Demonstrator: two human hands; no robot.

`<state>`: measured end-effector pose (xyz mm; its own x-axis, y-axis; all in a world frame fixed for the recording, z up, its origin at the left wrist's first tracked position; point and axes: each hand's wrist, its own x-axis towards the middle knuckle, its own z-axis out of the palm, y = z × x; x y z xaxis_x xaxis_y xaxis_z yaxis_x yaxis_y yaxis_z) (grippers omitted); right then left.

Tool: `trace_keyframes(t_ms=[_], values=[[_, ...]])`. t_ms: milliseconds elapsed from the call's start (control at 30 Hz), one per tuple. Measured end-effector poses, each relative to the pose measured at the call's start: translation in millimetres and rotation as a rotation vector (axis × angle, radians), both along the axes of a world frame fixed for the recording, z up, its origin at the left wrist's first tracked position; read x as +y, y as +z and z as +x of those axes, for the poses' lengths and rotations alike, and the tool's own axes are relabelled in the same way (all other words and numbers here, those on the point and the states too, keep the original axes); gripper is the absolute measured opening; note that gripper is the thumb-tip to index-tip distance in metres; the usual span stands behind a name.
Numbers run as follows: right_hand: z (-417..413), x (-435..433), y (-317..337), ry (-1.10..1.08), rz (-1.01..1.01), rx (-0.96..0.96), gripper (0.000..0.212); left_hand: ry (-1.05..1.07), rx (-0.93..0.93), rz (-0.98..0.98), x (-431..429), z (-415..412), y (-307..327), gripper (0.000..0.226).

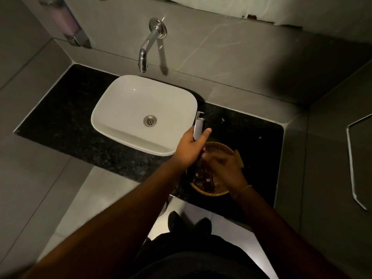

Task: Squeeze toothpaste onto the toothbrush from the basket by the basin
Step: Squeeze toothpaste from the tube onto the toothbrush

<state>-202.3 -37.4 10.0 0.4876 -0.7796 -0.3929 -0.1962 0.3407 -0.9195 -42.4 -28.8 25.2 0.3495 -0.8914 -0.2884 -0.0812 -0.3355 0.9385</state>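
Note:
My left hand [188, 148] is closed around a slim white wrapped item [198, 125], which looks like the toothbrush in its sleeve. It stands upright between the basin and the basket, and its torn top end points away from me. A dark lower part [199, 163] runs down below my fist. My right hand [223, 168] hovers blurred over the woven basket [218, 147], with its fingertips at that dark lower part. Whether it grips anything is unclear. Dark sachets [208, 181] lie in the basket. I cannot pick out a toothpaste tube.
The white basin [124, 109] sits on the black granite counter [60, 117], with a chrome wall tap [148, 47] above it. A soap dispenser [68, 25] hangs on the wall at the upper left. A brown card [239, 158] lies beside the basket. Tiled walls close in on both sides.

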Motion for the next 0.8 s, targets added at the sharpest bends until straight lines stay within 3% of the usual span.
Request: trace_keyframes(t_ms=[100,200,333,433,500,600,733,800], values=[[0.3,-25.1,20.2,-0.176,0.136,-0.009,0.046,-0.273,-0.450,0.018,-7.7,12.4,23.2,0.023],[4.8,-45.5,34.2,-0.193,0.158,0.083,0.069,-0.585,-0.859,0.134,-16.3,13.1,52.8,0.032],[7.1,-52.4,38.7,-0.169,0.286,0.067,0.055,-0.890,-1.304,0.220,-21.8,-3.4,89.3,0.041],[10.9,-51.1,39.2,-0.262,0.295,0.007,0.026,-0.978,-1.351,0.294,-23.2,-17.0,113.9,0.039],[11.9,-50.9,35.2,-0.274,0.273,0.007,0.030,-0.988,-1.363,0.298,-24.8,-21.0,129.2,0.041],[13.3,-45.3,27.2,-0.286,0.488,0.004,0.037,-1.001,-1.445,0.325,-24.7,-23.9,149.9,0.048],[16.2,-35.5,11.6,-0.215,0.613,0.032,0.021,-0.974,-1.527,0.392,-23.5,-29.5,165.1,0.039],[18.7,-28.4,6.0,-0.168,0.619,0.073,0.026,-0.942,-1.533,0.390,-22.7,-30.3,168.7,0.039]])
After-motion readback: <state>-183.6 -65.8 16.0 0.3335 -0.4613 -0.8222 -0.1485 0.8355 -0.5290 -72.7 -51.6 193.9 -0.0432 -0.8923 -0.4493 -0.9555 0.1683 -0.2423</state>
